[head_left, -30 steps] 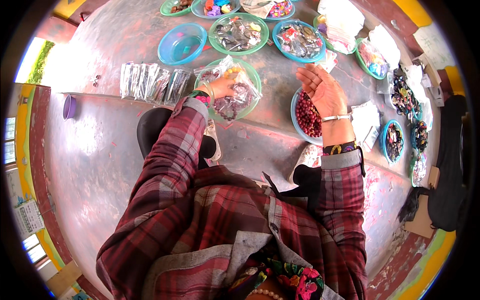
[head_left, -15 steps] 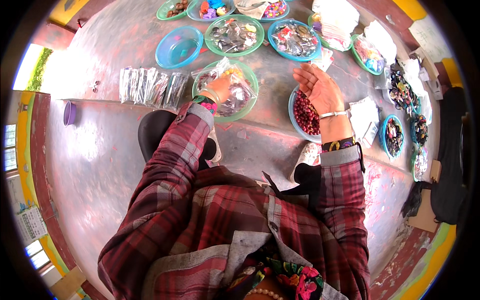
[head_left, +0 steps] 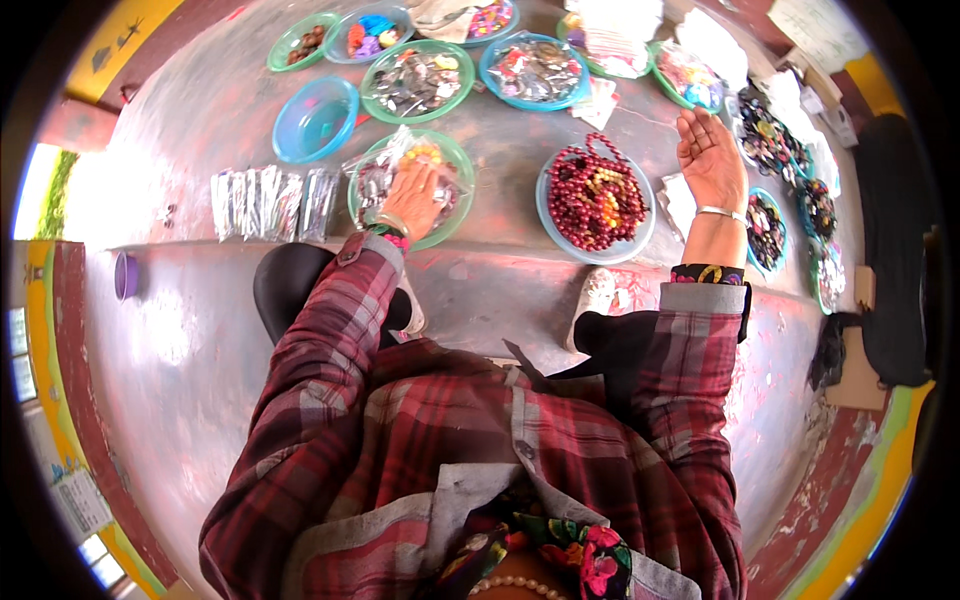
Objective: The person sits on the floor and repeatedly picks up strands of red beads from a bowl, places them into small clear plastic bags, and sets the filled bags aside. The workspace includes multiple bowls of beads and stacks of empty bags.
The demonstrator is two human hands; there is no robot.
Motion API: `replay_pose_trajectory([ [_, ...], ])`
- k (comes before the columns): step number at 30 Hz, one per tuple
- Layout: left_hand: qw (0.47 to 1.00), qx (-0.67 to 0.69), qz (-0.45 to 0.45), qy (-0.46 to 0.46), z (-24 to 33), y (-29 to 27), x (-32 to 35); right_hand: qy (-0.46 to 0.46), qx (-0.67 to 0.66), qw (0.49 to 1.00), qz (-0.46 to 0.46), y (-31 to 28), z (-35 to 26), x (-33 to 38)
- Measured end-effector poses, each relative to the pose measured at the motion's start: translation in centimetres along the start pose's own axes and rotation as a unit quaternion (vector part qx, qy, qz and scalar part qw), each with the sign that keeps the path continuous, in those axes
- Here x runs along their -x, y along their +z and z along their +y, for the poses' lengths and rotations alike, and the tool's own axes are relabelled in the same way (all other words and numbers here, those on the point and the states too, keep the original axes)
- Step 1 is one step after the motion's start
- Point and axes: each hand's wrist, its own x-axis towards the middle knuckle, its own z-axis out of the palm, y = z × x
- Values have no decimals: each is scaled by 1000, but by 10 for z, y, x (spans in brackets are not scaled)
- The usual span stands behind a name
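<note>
My left hand (head_left: 410,200) lies with its fingers stretched out over clear plastic bags (head_left: 372,178) of beads in a green basin (head_left: 458,215). Yellow beads (head_left: 422,154) show just beyond its fingertips. My right hand (head_left: 714,160) hovers with nothing in it, palm turned up and fingers extended. To its left stands a pale blue basin (head_left: 600,253) heaped with strings of dark red beads (head_left: 590,195), a few golden ones among them. White papers or packets (head_left: 677,205) lie partly hidden beside my right wrist.
A blue basin (head_left: 316,120) holds almost nothing. Several clear packets (head_left: 270,205) lie in a row at the left. Farther back are a green basin of bagged pieces (head_left: 415,82) and a blue basin of bagged pieces (head_left: 535,72). A small basin of dark pieces (head_left: 765,232) stands right. The raised floor has a step edge (head_left: 490,250).
My right hand has moved right, away from above the red bead basin, uncovering it. My left hand stays at the green basin, its fingers now stretched out farther. The whole view has shifted somewhat.
</note>
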Motion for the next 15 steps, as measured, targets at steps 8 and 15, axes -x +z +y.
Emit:
replay_pose_trajectory([
  [8,985,19,170,-10,9,-38,-18,-143,-61,982,108,-85,-66,31],
  [15,900,156,366,176,62,-176,-13,-115,-113,969,189,-215,-68,43],
])
